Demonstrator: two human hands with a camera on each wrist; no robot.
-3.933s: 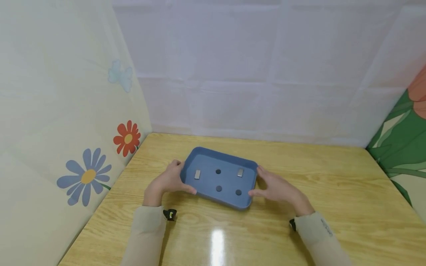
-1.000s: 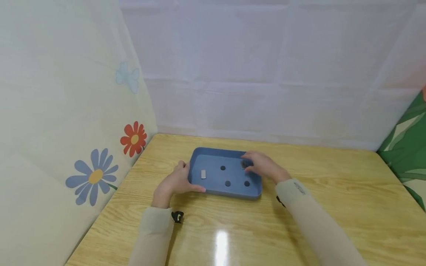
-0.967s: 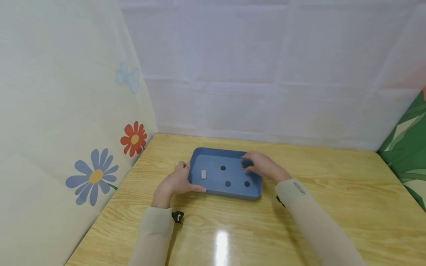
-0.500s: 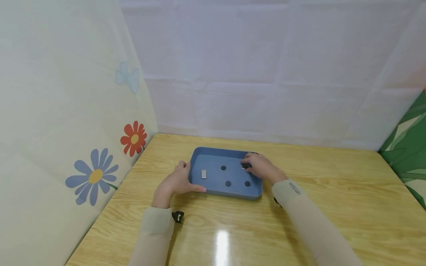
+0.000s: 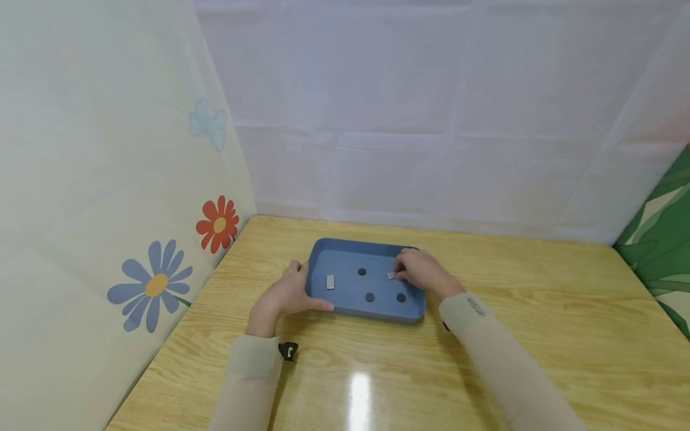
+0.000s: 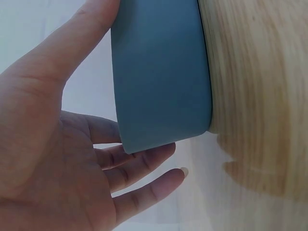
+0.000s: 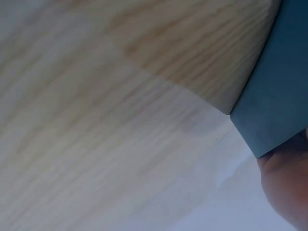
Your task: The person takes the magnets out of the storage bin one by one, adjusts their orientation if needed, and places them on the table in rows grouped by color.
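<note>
A shallow blue tray (image 5: 345,311) stands on the wooden table. My left hand (image 5: 288,292) grips its left end, the thumb along the near wall and the fingers at the end wall; the left wrist view shows these fingers (image 6: 137,175) partly behind the tray. My right hand (image 5: 423,270) reaches over the right end and pinches a small flat silver rectangle (image 5: 391,276), partly hidden by the fingertips. A second silver rectangle (image 5: 330,282) lies at the tray's left. Between them lie three dark discs, one disc (image 5: 362,272) farther back. In the right wrist view only part of my right hand shows.
The wooden table (image 5: 539,299) extends on both sides of the tray. A pale sheet (image 5: 350,120) hangs behind it, and a flower-printed sheet (image 5: 108,179) borders the left. A green leaf print (image 5: 657,239) is at the far right.
The tray has turned from slanted to nearly straight. My right hand has left its right end, reached inside and taken hold of the right silver rectangle, now shifted slightly. My left hand keeps its hold.
</note>
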